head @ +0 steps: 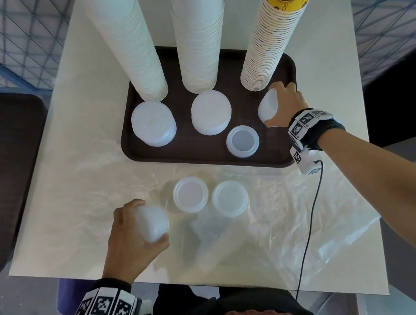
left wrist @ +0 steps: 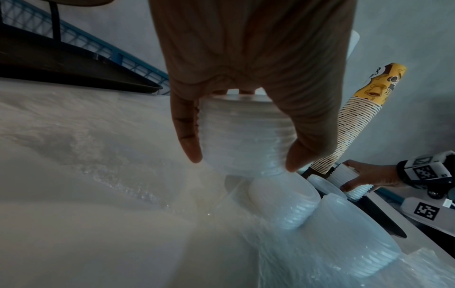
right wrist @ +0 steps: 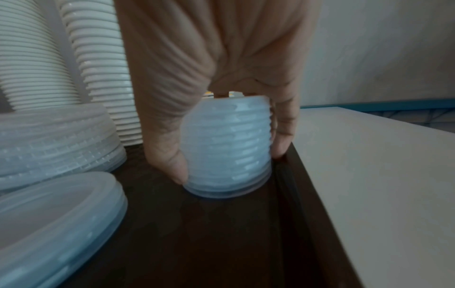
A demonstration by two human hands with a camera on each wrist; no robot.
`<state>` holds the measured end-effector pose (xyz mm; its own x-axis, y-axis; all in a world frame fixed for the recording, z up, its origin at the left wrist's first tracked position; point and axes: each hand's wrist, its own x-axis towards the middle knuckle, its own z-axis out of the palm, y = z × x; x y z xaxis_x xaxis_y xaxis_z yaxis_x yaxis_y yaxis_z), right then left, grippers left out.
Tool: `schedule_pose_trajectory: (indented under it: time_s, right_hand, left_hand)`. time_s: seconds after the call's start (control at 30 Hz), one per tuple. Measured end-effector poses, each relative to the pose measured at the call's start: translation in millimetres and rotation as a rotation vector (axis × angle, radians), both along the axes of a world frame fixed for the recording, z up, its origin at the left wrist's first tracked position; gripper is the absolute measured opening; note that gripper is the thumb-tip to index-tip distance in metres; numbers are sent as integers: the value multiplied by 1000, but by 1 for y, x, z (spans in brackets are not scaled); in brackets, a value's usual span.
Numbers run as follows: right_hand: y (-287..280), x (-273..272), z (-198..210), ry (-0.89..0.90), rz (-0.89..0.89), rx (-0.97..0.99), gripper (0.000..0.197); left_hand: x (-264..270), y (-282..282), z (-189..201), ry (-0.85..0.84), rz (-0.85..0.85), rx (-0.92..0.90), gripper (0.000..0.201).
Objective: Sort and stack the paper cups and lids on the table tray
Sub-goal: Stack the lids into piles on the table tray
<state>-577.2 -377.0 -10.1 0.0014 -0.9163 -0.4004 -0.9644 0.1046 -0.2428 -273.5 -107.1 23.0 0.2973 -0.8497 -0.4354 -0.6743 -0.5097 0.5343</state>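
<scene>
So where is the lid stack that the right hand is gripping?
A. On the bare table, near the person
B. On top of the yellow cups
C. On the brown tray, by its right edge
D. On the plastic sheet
C: the right hand grips a lid stack standing on the tray, close against its right rim.

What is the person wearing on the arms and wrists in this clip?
Both forearms are bare, with no sleeves. Each wrist carries a black band ringed with white blocks printed with black square markers. A thin black cable hangs from the right wrist unit. No gloves on either hand.
</scene>
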Motion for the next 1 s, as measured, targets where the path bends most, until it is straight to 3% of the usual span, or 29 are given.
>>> schedule_pose_trajectory:
  time_s: [0.67, 1.0]
  right_hand:
    - [0, 4, -4, -8, 2, 8, 90]
    - [21, -3, 13, -65, -52, -102, 115]
  left_hand:
    - [8, 0, 1, 0, -31, -22, 82]
    - [5, -10, 7, 1, -84, -54, 81]
